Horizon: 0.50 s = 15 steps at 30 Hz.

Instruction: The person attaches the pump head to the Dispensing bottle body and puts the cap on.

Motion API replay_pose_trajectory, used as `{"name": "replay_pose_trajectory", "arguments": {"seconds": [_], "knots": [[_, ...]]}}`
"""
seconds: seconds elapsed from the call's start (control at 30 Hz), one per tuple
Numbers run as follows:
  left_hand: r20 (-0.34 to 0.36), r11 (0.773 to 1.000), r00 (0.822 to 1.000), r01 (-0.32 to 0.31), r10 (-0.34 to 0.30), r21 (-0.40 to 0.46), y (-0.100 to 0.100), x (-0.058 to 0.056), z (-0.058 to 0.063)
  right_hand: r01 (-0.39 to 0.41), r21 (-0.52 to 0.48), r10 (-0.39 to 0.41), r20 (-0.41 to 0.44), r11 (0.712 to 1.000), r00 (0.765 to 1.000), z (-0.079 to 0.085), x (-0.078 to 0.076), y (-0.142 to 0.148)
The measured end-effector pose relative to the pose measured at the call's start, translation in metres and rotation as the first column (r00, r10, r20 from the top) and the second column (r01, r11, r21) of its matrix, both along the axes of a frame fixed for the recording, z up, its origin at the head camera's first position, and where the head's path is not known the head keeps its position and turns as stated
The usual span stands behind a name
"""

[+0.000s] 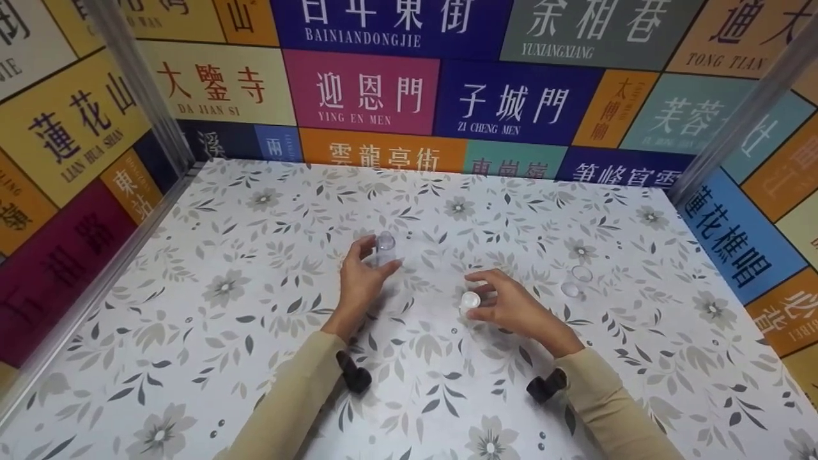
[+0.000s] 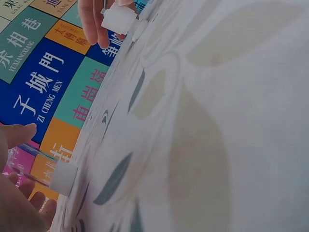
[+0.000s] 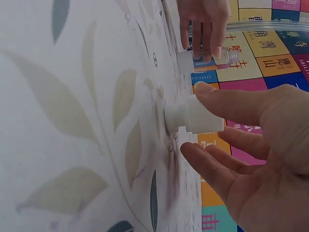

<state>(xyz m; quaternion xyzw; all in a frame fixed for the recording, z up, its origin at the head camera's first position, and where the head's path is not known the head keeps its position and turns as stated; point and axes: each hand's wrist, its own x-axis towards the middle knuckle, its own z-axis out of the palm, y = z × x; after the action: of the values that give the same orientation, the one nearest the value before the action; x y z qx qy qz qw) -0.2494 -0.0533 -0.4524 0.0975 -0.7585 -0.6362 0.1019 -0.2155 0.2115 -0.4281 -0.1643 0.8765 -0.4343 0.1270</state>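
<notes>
My left hand (image 1: 363, 271) curls round a small clear bottle (image 1: 385, 244), thumb on one side and fingers on the other. The bottle stands upright on the table, and the right wrist view shows its threaded neck (image 3: 233, 56) uncovered and a white base (image 3: 185, 62). Across from it, my right hand (image 1: 511, 305) has its thumb against a small white plastic piece (image 3: 205, 115), cap-like, with a narrow waist and a wider foot at the tabletop. Its middle finger lies near the piece's far side; the index finger reaches past it. Contact on that far side is partly hidden.
To the right of my right hand lie a clear ring (image 1: 581, 273) and a clear round piece (image 1: 570, 290). The flower-patterned tabletop (image 1: 255, 358) ends at panels of coloured street signs (image 1: 361, 92). Clear upright posts (image 1: 735, 121) stand at its back corners.
</notes>
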Motion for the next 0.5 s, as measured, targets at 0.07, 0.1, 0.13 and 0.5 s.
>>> {"name": "replay_pose_trajectory", "arguments": {"seconds": [0.07,0.1,0.13,0.5], "knots": [[0.002,1.0,1.0,-0.007,0.007,-0.004,0.0006,-0.0014,-0.0004,0.022,0.019,-0.022,0.0,1.0,1.0,0.0001,0.0002,-0.0008],[-0.002,1.0,1.0,-0.009,0.009,-0.007,0.001,-0.0022,-0.0009,0.025,0.026,-0.025,-0.003,0.999,1.0,-0.0003,0.0002,-0.0011],[-0.01,1.0,1.0,-0.009,0.009,-0.006,0.0016,-0.0028,-0.0012,0.026,0.032,-0.026,-0.006,0.999,1.0,-0.0008,0.0003,-0.0013],[-0.053,0.998,0.998,-0.012,0.015,0.055,0.0048,-0.0063,-0.0088,0.021,0.057,-0.016,-0.077,0.998,0.997,-0.0056,-0.0007,-0.0054]]}}
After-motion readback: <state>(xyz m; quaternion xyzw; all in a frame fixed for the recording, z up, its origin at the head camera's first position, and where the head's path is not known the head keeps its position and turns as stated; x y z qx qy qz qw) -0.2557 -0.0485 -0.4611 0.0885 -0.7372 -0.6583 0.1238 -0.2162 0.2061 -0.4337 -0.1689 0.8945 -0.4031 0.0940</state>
